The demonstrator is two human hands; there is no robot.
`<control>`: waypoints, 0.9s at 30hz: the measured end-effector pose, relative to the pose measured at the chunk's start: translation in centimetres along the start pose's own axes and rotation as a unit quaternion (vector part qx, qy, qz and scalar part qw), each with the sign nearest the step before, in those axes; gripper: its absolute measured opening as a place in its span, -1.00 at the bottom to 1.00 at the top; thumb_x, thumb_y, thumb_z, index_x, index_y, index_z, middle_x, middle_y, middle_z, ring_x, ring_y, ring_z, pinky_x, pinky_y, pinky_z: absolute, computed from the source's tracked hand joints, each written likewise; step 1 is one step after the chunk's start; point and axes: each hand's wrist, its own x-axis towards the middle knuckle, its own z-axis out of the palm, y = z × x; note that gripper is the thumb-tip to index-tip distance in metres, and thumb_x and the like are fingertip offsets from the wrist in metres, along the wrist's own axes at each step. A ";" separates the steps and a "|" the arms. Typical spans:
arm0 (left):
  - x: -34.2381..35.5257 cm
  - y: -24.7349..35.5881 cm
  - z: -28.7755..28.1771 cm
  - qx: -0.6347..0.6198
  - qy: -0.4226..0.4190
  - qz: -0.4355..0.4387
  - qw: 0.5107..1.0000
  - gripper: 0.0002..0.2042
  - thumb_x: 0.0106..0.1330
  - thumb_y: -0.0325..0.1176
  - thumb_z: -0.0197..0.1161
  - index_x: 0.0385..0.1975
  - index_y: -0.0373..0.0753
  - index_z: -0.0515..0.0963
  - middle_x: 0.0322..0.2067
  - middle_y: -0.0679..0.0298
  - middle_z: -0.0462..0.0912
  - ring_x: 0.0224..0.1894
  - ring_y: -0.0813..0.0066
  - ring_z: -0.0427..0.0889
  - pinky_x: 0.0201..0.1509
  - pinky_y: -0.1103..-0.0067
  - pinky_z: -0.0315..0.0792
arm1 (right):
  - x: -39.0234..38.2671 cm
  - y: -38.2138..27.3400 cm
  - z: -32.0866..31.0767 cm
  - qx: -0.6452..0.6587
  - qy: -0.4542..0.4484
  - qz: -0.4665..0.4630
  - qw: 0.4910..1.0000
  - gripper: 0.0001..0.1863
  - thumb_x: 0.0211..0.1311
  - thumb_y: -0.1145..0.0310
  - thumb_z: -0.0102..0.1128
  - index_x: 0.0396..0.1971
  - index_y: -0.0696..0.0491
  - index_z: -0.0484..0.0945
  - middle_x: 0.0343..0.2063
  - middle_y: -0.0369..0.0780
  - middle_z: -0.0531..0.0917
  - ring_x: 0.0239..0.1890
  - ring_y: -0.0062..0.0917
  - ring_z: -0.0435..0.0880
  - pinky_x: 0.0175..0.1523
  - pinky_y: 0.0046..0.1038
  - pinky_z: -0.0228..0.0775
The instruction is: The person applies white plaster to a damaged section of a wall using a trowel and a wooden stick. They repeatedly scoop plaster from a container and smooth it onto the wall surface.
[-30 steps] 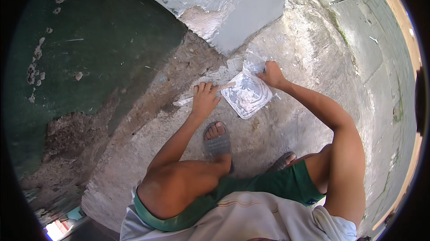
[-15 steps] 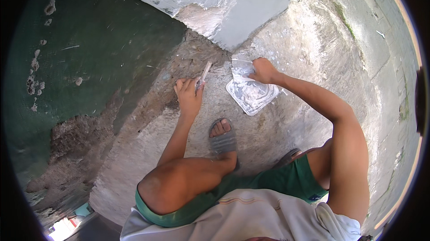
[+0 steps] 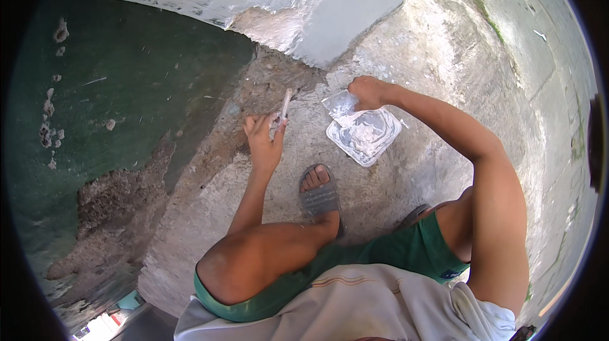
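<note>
1. White paste [image 3: 366, 139] is spread inside a shallow, clear tray [image 3: 347, 152], which is set on the concrete ground [image 3: 374, 192] ahead of the body, probably so that it can be reached by both arms. Closest of all, a pale shirt [image 3: 361, 296] and green shorts [image 3: 415, 249] are seen.
2. Just short of the tray, a sandalled foot [image 3: 320, 200] is planted flat, apparently to steady a low squat; the other foot is mostly hidden by the leg.
3. Left of the tray and apart from it, a pale stick [image 3: 287, 103] is pinched by the thumb and fingers of the left hand [image 3: 262, 141], the remaining fingers being loosely spread. It is pointed away from the body, perhaps so that smears are held off the forearm.
4. At the tray's far side, a clear sheet [image 3: 340, 105] smeared white is pinched by the right hand [image 3: 371, 92], its fingers curled and partly hidden. It is overhung above the tray's corner, seemingly so that drips are caught; whether the rim is touched cannot be told.
5. Farthest, a grey wall [image 3: 361, 14] is marked by a rough bare patch [image 3: 269, 27].
</note>
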 end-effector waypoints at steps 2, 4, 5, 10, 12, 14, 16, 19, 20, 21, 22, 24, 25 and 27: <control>-0.1 0.2 0.2 -0.010 -0.002 0.004 1.000 -0.80 0.18 -0.36 0.30 -0.26 -0.32 0.57 -0.34 0.22 0.59 -0.17 0.25 0.38 -0.02 0.39 0.19 | -0.3 -0.3 0.1 0.001 0.001 -0.014 1.000 -0.60 -0.13 0.18 0.38 -0.39 0.21 0.59 -0.34 0.05 0.63 -0.15 -0.06 0.59 -0.02 -0.16 0.41; -0.2 0.3 0.3 -0.021 -0.004 0.006 1.000 -0.79 0.19 -0.36 0.30 -0.26 -0.33 0.57 -0.34 0.21 0.58 -0.17 0.25 0.38 -0.02 0.40 0.19 | -0.5 -0.4 0.2 0.002 -0.026 -0.014 1.000 -0.59 -0.13 0.18 0.39 -0.38 0.22 0.59 -0.34 0.05 0.63 -0.15 -0.06 0.59 -0.03 -0.17 0.42; -0.2 0.3 0.4 -0.025 -0.005 0.006 1.000 -0.79 0.19 -0.36 0.30 -0.26 -0.33 0.57 -0.34 0.20 0.58 -0.17 0.25 0.38 -0.01 0.40 0.19 | -0.6 -0.4 0.2 0.003 -0.048 -0.012 0.999 -0.58 -0.14 0.18 0.40 -0.38 0.22 0.58 -0.34 0.06 0.63 -0.16 -0.05 0.60 -0.04 -0.17 0.42; -0.3 0.7 0.3 -0.023 0.001 0.007 1.000 -0.78 0.18 -0.33 0.31 -0.26 -0.33 0.58 -0.34 0.20 0.59 -0.18 0.25 0.39 -0.01 0.40 0.19 | -1.6 0.6 0.2 0.092 -0.091 0.030 0.991 -0.55 -0.15 0.17 0.42 -0.40 0.27 0.57 -0.35 0.08 0.63 -0.20 -0.02 0.61 -0.09 -0.17 0.44; -0.2 1.0 -0.1 -0.028 0.009 -0.006 1.000 -0.78 0.18 -0.33 0.32 -0.26 -0.32 0.58 -0.34 0.20 0.60 -0.18 0.26 0.41 -0.01 0.41 0.18 | -2.3 0.8 0.3 0.113 -0.028 0.055 0.992 -0.55 -0.16 0.17 0.42 -0.43 0.28 0.57 -0.37 0.09 0.63 -0.21 0.00 0.61 -0.10 -0.17 0.44; -0.2 1.3 -0.6 -0.041 0.022 -0.033 0.998 -0.76 0.16 -0.32 0.34 -0.27 -0.32 0.58 -0.36 0.20 0.61 -0.19 0.27 0.42 -0.01 0.41 0.18 | -3.0 0.7 0.3 0.041 -0.001 0.060 0.997 -0.56 -0.17 0.17 0.42 -0.46 0.27 0.57 -0.39 0.13 0.61 -0.22 0.04 0.59 -0.10 -0.19 0.44; -0.1 1.4 -1.3 -0.046 0.032 -0.049 0.997 -0.76 0.15 -0.32 0.36 -0.27 -0.33 0.59 -0.37 0.17 0.59 -0.20 0.26 0.45 -0.03 0.42 0.23 | -3.6 0.3 -0.1 0.096 -0.048 0.046 0.993 -0.53 -0.14 0.14 0.44 -0.44 0.28 0.58 -0.38 0.12 0.63 -0.26 -0.03 0.62 -0.11 -0.21 0.45; -0.1 1.2 -2.1 -0.052 0.047 -0.067 0.995 -0.76 0.14 -0.34 0.38 -0.27 -0.33 0.61 -0.37 0.10 0.55 -0.22 0.23 0.49 -0.06 0.44 0.33 | -4.7 -1.4 -1.6 0.219 -0.060 0.078 0.971 -0.52 -0.06 0.15 0.43 -0.29 0.27 0.59 -0.30 0.04 0.66 -0.21 -0.23 0.64 -0.05 -0.31 0.44; -0.2 1.0 -2.4 -0.063 0.057 -0.078 0.993 -0.77 0.14 -0.34 0.38 -0.26 -0.33 0.61 -0.37 0.10 0.55 -0.21 0.24 0.49 -0.06 0.44 0.34 | -5.1 -2.3 -2.3 0.298 -0.020 0.057 0.953 -0.50 -0.03 0.17 0.43 -0.21 0.26 0.57 -0.27 0.01 0.66 -0.17 -0.28 0.63 -0.02 -0.35 0.42; -0.3 0.8 -2.7 -0.081 0.071 -0.085 0.991 -0.77 0.15 -0.34 0.38 -0.26 -0.33 0.61 -0.36 0.10 0.55 -0.21 0.24 0.50 -0.06 0.45 0.34 | -5.5 -3.3 -3.1 0.365 0.018 0.039 0.930 -0.48 -0.01 0.18 0.42 -0.14 0.25 0.55 -0.23 -0.03 0.66 -0.14 -0.34 0.61 0.01 -0.38 0.41; -0.5 0.6 -2.9 -0.081 0.089 -0.090 0.989 -0.77 0.14 -0.35 0.38 -0.27 -0.34 0.61 -0.38 0.11 0.56 -0.23 0.24 0.49 -0.09 0.44 0.35 | -5.9 -4.5 -4.0 0.432 0.055 0.022 0.900 -0.46 0.02 0.20 0.41 -0.06 0.24 0.53 -0.19 -0.06 0.65 -0.11 -0.39 0.60 0.04 -0.42 0.40; -0.8 0.1 -3.1 -0.093 0.127 -0.093 0.983 -0.79 0.13 -0.38 0.38 -0.29 -0.35 0.60 -0.41 0.12 0.57 -0.27 0.25 0.49 -0.15 0.44 0.36 | -6.4 -7.1 -6.2 0.477 0.113 0.012 0.872 -0.41 0.06 0.29 0.40 0.08 0.20 0.42 -0.11 -0.16 0.62 -0.04 -0.48 0.55 0.08 -0.46 0.37; -1.0 -0.1 -3.1 -0.103 0.125 -0.113 0.980 -0.77 0.15 -0.36 0.37 -0.27 -0.35 0.60 -0.39 0.13 0.57 -0.25 0.28 0.50 -0.12 0.46 0.37 | -6.7 -8.6 -7.3 0.491 0.143 0.005 0.860 -0.41 0.06 0.29 0.40 0.08 0.19 0.42 -0.11 -0.18 0.62 -0.08 -0.51 0.56 0.05 -0.46 0.39; -1.1 -0.3 -2.8 -0.119 0.112 -0.151 0.975 -0.75 0.19 -0.33 0.36 -0.23 -0.36 0.61 -0.33 0.14 0.55 -0.21 0.34 0.53 -0.05 0.50 0.38 | -6.6 -11.5 -9.6 0.514 0.194 0.001 0.836 -0.51 0.11 0.34 0.36 0.02 0.19 0.45 -0.18 -0.23 0.62 -0.20 -0.62 0.58 -0.14 -0.51 0.47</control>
